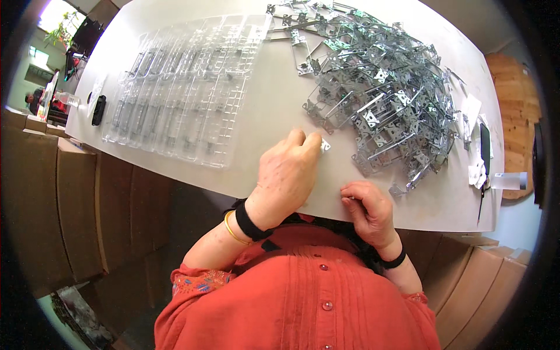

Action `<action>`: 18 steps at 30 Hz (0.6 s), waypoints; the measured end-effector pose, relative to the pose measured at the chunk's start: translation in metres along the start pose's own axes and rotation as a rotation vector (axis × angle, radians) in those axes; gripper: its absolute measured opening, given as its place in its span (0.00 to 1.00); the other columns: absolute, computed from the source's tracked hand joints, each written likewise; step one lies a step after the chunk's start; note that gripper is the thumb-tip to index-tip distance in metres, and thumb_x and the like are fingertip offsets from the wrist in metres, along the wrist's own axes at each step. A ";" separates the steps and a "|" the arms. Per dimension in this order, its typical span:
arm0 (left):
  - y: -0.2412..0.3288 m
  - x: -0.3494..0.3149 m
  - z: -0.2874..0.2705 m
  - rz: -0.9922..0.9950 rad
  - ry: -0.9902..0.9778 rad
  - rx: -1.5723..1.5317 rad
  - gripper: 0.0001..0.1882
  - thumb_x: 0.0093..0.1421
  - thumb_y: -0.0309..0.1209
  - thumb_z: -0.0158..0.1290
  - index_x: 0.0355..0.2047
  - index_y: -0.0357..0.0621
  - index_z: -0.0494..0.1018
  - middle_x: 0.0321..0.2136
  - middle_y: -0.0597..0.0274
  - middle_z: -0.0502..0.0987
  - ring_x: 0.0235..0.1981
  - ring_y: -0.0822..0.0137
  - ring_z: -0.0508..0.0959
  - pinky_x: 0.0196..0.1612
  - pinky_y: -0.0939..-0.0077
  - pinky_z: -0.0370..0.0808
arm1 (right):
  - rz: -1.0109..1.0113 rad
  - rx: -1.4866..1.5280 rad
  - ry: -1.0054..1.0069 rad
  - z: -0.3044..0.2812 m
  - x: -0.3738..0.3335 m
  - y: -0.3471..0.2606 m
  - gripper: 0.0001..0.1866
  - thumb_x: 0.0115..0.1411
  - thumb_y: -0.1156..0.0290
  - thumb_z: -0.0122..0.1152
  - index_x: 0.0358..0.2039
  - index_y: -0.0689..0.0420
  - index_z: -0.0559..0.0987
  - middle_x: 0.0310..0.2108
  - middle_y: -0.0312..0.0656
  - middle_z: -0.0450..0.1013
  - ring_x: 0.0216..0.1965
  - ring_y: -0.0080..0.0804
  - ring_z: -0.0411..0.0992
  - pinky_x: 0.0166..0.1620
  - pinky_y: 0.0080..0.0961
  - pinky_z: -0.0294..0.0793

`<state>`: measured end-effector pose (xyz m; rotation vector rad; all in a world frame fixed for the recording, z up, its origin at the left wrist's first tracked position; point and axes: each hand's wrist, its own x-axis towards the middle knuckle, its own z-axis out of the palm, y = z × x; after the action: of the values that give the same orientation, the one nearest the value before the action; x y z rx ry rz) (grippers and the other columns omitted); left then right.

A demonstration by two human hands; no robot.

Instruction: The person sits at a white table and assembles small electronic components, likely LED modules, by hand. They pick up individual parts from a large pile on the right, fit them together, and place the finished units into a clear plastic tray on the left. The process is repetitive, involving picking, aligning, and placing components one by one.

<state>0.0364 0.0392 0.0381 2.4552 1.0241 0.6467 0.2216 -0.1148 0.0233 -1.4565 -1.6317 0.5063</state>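
Note:
My left hand (pixel 289 169) is over the table near its front edge, closed with the fingertips together. A small silver metal bracket (pixel 325 146) sticks out past its fingertips; the rest of the part is hidden by the hand. My right hand (pixel 371 211) rests at the table's front edge, half curled, thumb and forefinger slightly apart and nothing visible between them. Beyond both hands spreads a tangled heap of silver metal brackets with thin rods (pixel 396 99). A clear plastic tray (pixel 230 153) with long rows of compartments lies to the left; some compartments seem to hold metal parts.
A black object (pixel 99 111) lies beside the tray at the left edge. Toward the right edge are a black-handled tool (pixel 485 143), crumpled white paper (pixel 477 174) and a translucent cylinder (pixel 508 181). Cardboard boxes (pixel 79 198) stand below the table, with a wooden stool top (pixel 510 116) at right.

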 end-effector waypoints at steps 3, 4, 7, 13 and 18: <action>0.007 0.001 -0.010 0.041 0.177 -0.183 0.07 0.71 0.24 0.61 0.48 0.41 0.80 0.39 0.54 0.84 0.31 0.54 0.85 0.35 0.63 0.81 | -0.006 0.011 0.001 0.000 -0.001 0.002 0.10 0.65 0.82 0.71 0.46 0.59 0.82 0.43 0.47 0.83 0.44 0.49 0.83 0.48 0.39 0.83; 0.011 0.001 -0.016 -0.069 0.135 -0.327 0.07 0.73 0.24 0.60 0.49 0.39 0.79 0.40 0.55 0.85 0.31 0.60 0.85 0.34 0.66 0.80 | -0.003 0.011 0.001 0.001 -0.002 0.004 0.10 0.65 0.82 0.71 0.46 0.59 0.82 0.43 0.47 0.83 0.45 0.49 0.83 0.48 0.39 0.83; 0.015 0.000 -0.024 -0.307 0.063 -0.745 0.07 0.77 0.26 0.58 0.51 0.36 0.77 0.43 0.59 0.86 0.31 0.74 0.83 0.33 0.76 0.80 | 0.009 0.009 -0.001 0.001 -0.003 0.004 0.11 0.65 0.82 0.71 0.46 0.59 0.82 0.44 0.47 0.84 0.46 0.49 0.83 0.49 0.39 0.83; 0.004 -0.003 -0.027 -0.466 0.034 -1.222 0.09 0.83 0.29 0.48 0.56 0.37 0.69 0.47 0.53 0.84 0.30 0.69 0.86 0.36 0.75 0.84 | 0.028 0.000 0.007 0.001 0.001 0.001 0.10 0.65 0.82 0.71 0.46 0.59 0.83 0.43 0.48 0.83 0.45 0.49 0.83 0.48 0.38 0.82; 0.002 -0.014 -0.010 -0.425 -0.071 -1.355 0.08 0.83 0.30 0.46 0.54 0.37 0.67 0.45 0.53 0.82 0.34 0.64 0.88 0.36 0.71 0.86 | 0.036 0.041 0.033 0.000 -0.001 -0.003 0.08 0.66 0.82 0.70 0.44 0.61 0.84 0.42 0.49 0.83 0.40 0.45 0.81 0.45 0.34 0.80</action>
<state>0.0231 0.0294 0.0432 1.0405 0.6516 0.7316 0.2196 -0.1166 0.0253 -1.4588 -1.5636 0.5303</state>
